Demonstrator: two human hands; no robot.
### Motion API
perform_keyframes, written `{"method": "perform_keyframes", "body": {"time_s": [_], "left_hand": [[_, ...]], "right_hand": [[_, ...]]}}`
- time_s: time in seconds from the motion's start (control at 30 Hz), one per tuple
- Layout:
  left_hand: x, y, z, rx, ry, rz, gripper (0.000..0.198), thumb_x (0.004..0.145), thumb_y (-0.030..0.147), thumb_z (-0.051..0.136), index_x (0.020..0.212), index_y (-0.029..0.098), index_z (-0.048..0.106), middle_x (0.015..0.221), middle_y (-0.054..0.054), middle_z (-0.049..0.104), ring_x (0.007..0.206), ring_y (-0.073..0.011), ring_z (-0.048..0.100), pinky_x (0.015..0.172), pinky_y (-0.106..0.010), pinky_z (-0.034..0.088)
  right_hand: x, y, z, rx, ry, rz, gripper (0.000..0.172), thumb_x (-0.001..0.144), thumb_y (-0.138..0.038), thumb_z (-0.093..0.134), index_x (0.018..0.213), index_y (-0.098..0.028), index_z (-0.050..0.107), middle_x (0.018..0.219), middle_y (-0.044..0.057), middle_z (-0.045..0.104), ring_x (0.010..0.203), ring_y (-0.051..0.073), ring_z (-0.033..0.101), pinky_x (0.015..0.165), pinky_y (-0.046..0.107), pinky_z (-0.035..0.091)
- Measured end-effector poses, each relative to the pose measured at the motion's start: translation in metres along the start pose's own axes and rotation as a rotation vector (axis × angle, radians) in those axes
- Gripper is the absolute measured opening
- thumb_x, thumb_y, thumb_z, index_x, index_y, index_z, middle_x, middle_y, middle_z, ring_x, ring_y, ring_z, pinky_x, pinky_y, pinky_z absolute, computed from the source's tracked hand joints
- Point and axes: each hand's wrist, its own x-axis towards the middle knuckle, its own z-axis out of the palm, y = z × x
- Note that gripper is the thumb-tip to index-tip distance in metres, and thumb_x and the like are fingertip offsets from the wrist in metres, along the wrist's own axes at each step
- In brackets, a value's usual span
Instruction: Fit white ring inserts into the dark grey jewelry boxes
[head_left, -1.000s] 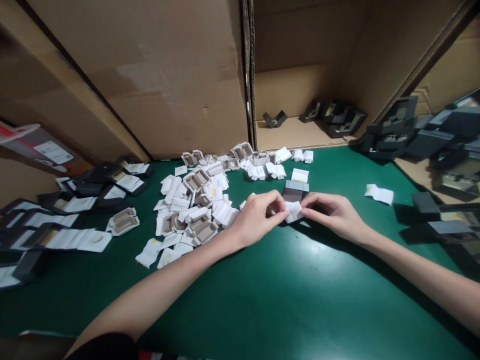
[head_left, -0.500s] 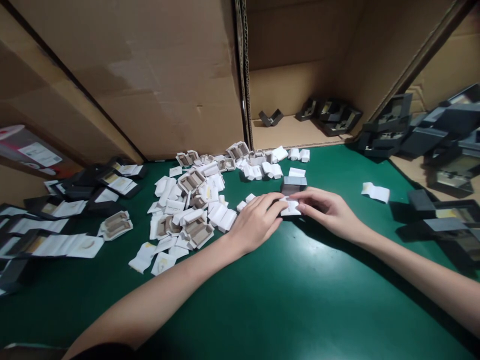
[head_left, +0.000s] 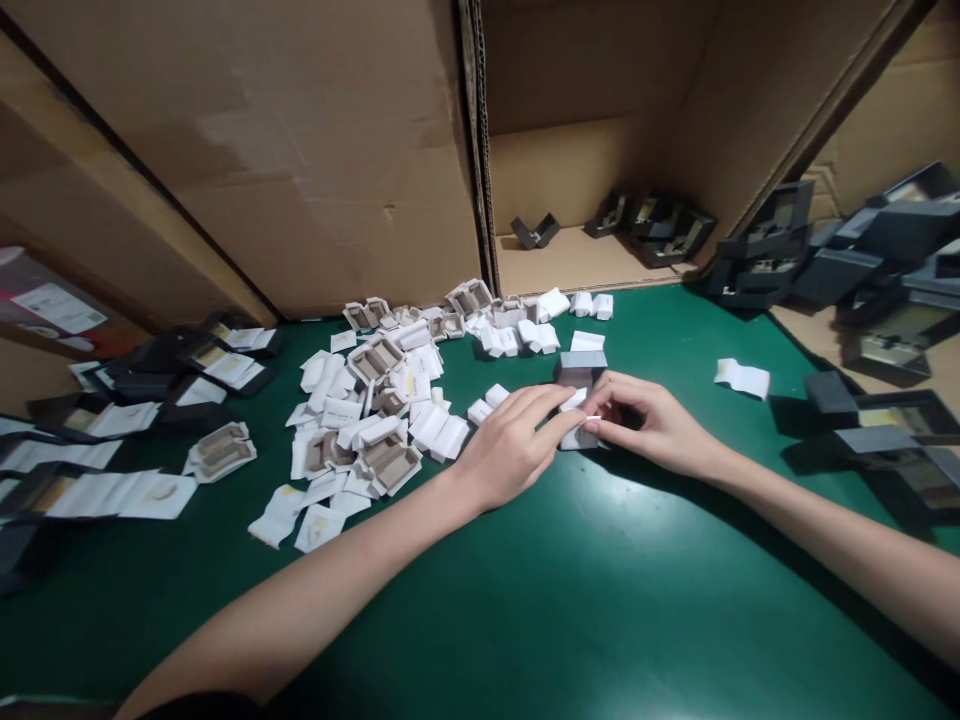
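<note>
My left hand (head_left: 517, 440) and my right hand (head_left: 649, 420) meet over a small white folded card insert (head_left: 576, 402) on the green table (head_left: 600, 600). Fingers of both hands pinch and press the insert down beside a small grey box (head_left: 579, 372) that stands just behind it. To the left of my left hand lies a heap of white card inserts (head_left: 375, 420), some folded into little trays with brown insides.
Flat black boxes with white cards (head_left: 112, 440) lie at the left edge. Grey and black boxes (head_left: 862, 270) are stacked at the right. An open cardboard carton (head_left: 600, 200) with a few black parts stands behind. One loose white insert (head_left: 741, 377) lies at the right.
Both hands have lowered the white insert from a raised pinch down onto the table by the grey box. The view has shifted slightly to the right.
</note>
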Motion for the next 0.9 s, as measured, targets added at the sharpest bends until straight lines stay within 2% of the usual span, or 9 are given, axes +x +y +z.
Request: {"method": "perform_keyframes", "body": {"time_s": [0.13, 0.33, 0.47, 0.57, 0.73, 0.9], "left_hand": [[0.0, -0.001, 0.001, -0.017, 0.003, 0.007, 0.039, 0.089, 0.009, 0.045, 0.127, 0.015, 0.046, 0.127, -0.013, 0.056, 0.122, -0.023, 0.051, 0.104, -0.043, 0.044], [0.001, 0.001, -0.001, 0.003, -0.029, -0.018, 0.034, 0.088, 0.008, 0.044, 0.121, 0.013, 0.05, 0.125, -0.014, 0.056, 0.12, -0.025, 0.052, 0.101, -0.045, 0.048], [0.002, 0.0, -0.002, 0.0, -0.04, -0.004, 0.028, 0.089, 0.009, 0.043, 0.114, 0.014, 0.054, 0.125, -0.015, 0.056, 0.12, -0.0262, 0.052, 0.1, -0.048, 0.048], [0.001, -0.001, -0.001, 0.003, -0.043, -0.005, 0.029, 0.089, 0.008, 0.043, 0.115, 0.015, 0.054, 0.127, -0.014, 0.054, 0.122, -0.0255, 0.051, 0.1, -0.046, 0.049], [-0.001, -0.001, 0.0, 0.001, -0.05, -0.01, 0.032, 0.087, 0.006, 0.045, 0.118, 0.014, 0.052, 0.128, -0.014, 0.053, 0.123, -0.024, 0.051, 0.098, -0.038, 0.051], [0.0, -0.001, -0.002, -0.013, -0.068, -0.015, 0.033, 0.088, 0.008, 0.045, 0.119, 0.016, 0.052, 0.129, -0.014, 0.053, 0.125, -0.0241, 0.049, 0.098, -0.041, 0.05]], "right_hand": [[0.0, 0.002, -0.003, 0.178, -0.044, 0.09, 0.023, 0.083, -0.041, 0.062, 0.078, -0.018, 0.06, 0.074, 0.001, 0.056, 0.066, 0.013, 0.049, 0.062, 0.027, 0.041], [0.0, 0.008, -0.007, 0.422, -0.006, 0.145, 0.021, 0.08, -0.039, 0.066, 0.078, -0.019, 0.06, 0.074, 0.001, 0.058, 0.067, 0.013, 0.052, 0.063, 0.027, 0.043], [0.001, 0.011, -0.01, 0.543, 0.117, 0.231, 0.024, 0.074, -0.04, 0.072, 0.083, -0.02, 0.062, 0.073, 0.001, 0.057, 0.062, 0.012, 0.051, 0.055, 0.026, 0.042], [0.004, 0.014, -0.012, 0.616, 0.203, 0.291, 0.026, 0.074, -0.04, 0.071, 0.09, -0.022, 0.063, 0.075, 0.0, 0.058, 0.06, 0.012, 0.051, 0.054, 0.026, 0.042], [0.007, 0.016, -0.014, 0.679, 0.257, 0.298, 0.027, 0.077, -0.035, 0.067, 0.103, -0.026, 0.065, 0.084, 0.001, 0.06, 0.062, 0.011, 0.05, 0.058, 0.027, 0.045], [0.007, 0.019, -0.014, 0.664, 0.245, 0.232, 0.037, 0.075, -0.031, 0.065, 0.111, -0.029, 0.06, 0.084, 0.002, 0.057, 0.067, 0.013, 0.052, 0.064, 0.031, 0.048]]}}
